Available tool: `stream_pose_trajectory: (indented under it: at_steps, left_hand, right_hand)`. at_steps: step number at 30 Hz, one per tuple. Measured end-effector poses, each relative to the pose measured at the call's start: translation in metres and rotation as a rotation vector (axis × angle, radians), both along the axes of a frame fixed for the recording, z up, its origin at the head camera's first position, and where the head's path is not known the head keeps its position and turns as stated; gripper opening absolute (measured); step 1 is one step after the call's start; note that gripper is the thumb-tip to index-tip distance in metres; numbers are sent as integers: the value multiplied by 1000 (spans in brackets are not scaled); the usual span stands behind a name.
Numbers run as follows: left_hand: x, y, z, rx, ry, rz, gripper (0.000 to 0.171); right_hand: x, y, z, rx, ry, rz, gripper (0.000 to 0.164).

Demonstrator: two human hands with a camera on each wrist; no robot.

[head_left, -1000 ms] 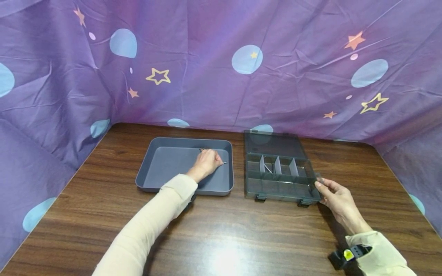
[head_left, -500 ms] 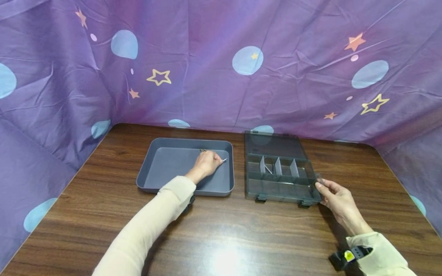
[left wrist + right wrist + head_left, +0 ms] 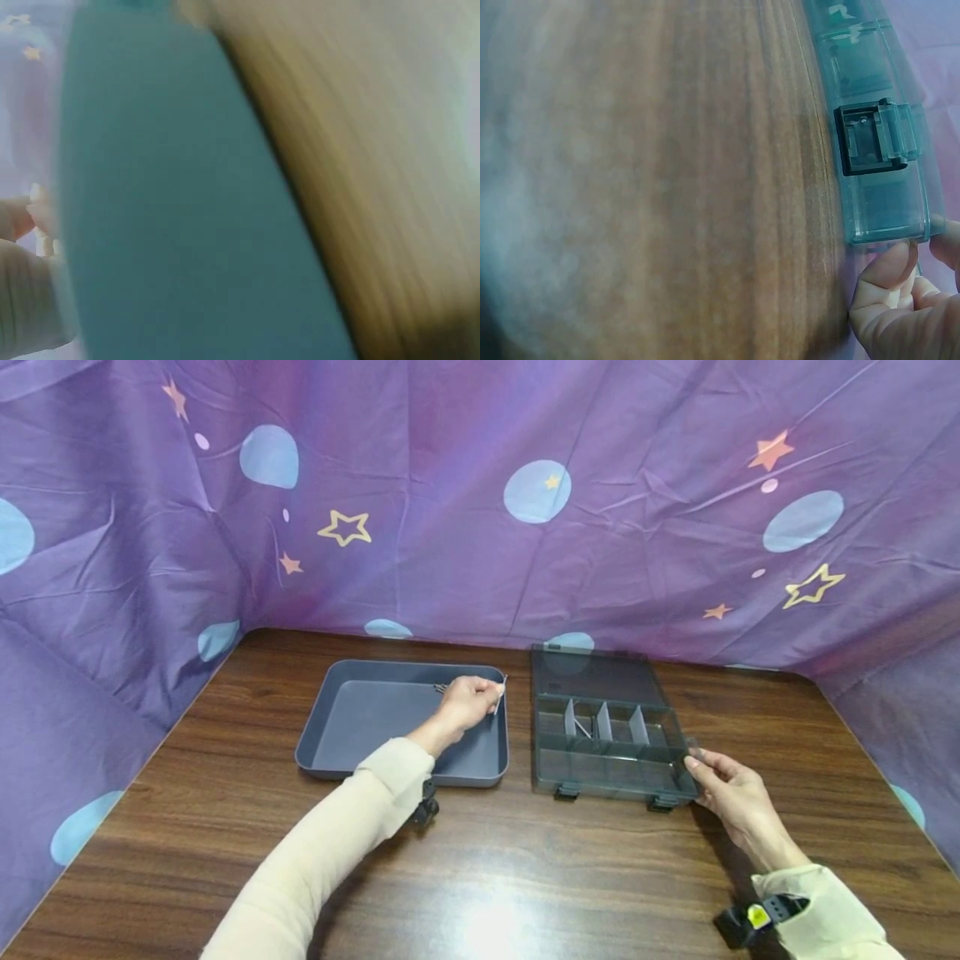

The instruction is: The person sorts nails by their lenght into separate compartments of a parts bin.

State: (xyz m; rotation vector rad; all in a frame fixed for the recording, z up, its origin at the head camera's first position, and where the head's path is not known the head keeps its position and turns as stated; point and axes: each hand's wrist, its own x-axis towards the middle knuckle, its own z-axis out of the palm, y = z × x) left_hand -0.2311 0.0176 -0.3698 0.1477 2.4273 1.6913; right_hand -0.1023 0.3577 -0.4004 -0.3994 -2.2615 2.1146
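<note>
My left hand (image 3: 467, 703) pinches a thin silvery metal rod (image 3: 496, 707) between thumb and fingertips, over the right end of a grey tray (image 3: 367, 722). The rod stands steeply, its upper end overlapping the tray's right rim. Just beyond the hand lie a few small metal pieces (image 3: 439, 688), partly hidden. My right hand (image 3: 738, 802) grips the front right corner of a see-through dark compartment box (image 3: 607, 768), whose lid is folded back. In the right wrist view, the thumb (image 3: 889, 270) presses the box's end. A similar thin rod (image 3: 582, 727) leans in one compartment.
Upright dividers (image 3: 604, 722) split the box's middle row. Two black latches (image 3: 567, 791) jut from its front edge onto the wooden table (image 3: 420, 885). A purple patterned cloth (image 3: 450, 527) hangs behind and at both sides. The tray wall (image 3: 180, 187) fills much of the left wrist view.
My left hand has lifted the rod and moved slightly right and away from me, towards the tray's right rim. The rod has turned from nearly level to steep. My right hand stays at the box.
</note>
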Motion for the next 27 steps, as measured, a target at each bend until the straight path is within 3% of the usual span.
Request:
stream_pose_trajectory:
  at_steps: [5,8,12,16,27]
  left_hand:
    - [7,26,10,248,-146,-36,29]
    - [9,42,14,308,-192,-39,29]
    - [14,61,14,337,-200,-16,25]
    - [18,77,13,316,-176,0,21]
    - [22,102,7,140,-117,12,13]
  right_hand:
    - [0,0,0,-38,17,6,19]
    - [0,0,0,-49,23,8,19]
    - [0,1,-1,-23,14,2,17]
    - [0,0,-1,-12,9,-2,16]
    - [0,-1,2,-7,-5,-9,17]
